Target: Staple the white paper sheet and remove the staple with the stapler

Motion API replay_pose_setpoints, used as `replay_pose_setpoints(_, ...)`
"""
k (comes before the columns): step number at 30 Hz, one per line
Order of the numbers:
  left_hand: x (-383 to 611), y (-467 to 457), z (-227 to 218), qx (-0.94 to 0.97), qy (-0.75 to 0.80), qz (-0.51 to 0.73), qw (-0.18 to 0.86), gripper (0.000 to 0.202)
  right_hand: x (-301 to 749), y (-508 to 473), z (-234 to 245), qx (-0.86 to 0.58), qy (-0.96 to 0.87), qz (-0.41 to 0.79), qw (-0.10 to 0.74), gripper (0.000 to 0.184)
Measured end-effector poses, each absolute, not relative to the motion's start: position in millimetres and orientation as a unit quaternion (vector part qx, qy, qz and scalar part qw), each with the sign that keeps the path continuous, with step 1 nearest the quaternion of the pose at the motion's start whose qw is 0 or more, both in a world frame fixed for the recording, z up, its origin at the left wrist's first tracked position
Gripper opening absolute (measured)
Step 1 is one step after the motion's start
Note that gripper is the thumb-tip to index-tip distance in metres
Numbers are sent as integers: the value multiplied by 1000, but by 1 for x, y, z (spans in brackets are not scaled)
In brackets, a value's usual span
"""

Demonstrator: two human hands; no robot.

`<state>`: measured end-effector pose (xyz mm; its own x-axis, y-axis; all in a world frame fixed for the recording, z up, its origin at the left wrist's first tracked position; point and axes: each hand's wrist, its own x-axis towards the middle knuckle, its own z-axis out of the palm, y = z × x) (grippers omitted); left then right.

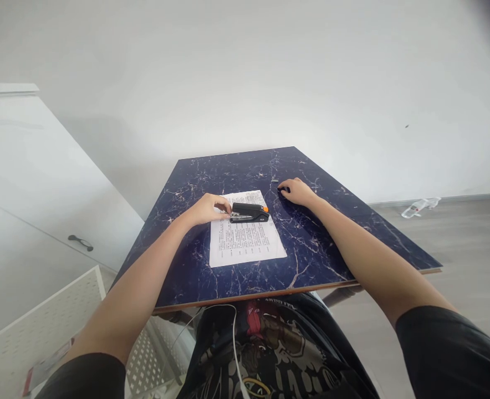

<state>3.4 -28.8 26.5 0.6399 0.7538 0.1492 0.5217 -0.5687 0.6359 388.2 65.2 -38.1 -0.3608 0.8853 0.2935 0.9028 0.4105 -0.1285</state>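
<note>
A black stapler (250,213) with an orange tip at its right end lies across the printed sheets (245,244). At its left end, my left hand (212,209) has thumb and fingers closed on it, and a metal part shows near the thumb. To the right, my right hand (298,192) rests low over the table with curled fingers and a dark gap between them. Just beyond those fingertips lies a small grey strip, seemingly staples (274,180), not touched as far as I can see. The undersides of the right fingers are hidden.
The dark blue marble-patterned table (236,172) stands close to the white wall (228,72). At left are a white cabinet (32,183) and a perforated white rack (62,310). A clear plastic item (420,207) lies on the floor at right. A white cable (234,343) hangs before me.
</note>
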Motion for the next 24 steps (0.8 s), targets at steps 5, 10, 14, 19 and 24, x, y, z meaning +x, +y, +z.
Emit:
replay_pose_setpoints(5,3,-28,26,865,374,196,270,9,388,65,-38,-543,-824,-26,161,38)
replay_pose_setpoints(10,3,-29,27,869,375,185,265,10,388,64,-37,-541,-825,-26,160,38)
replay_pose_setpoints(14,2,-30,28,873,371,177,262,10,388,64,-37,-540,-826,-25,162,37)
replay_pose_setpoints(19,-1,-28,28,873,369,172,267,11,388,65,-37,-534,-829,-24,164,38)
replay_pose_setpoints(24,-7,-25,29,870,378,160,274,14,390,69,-40,-531,-830,-20,170,38)
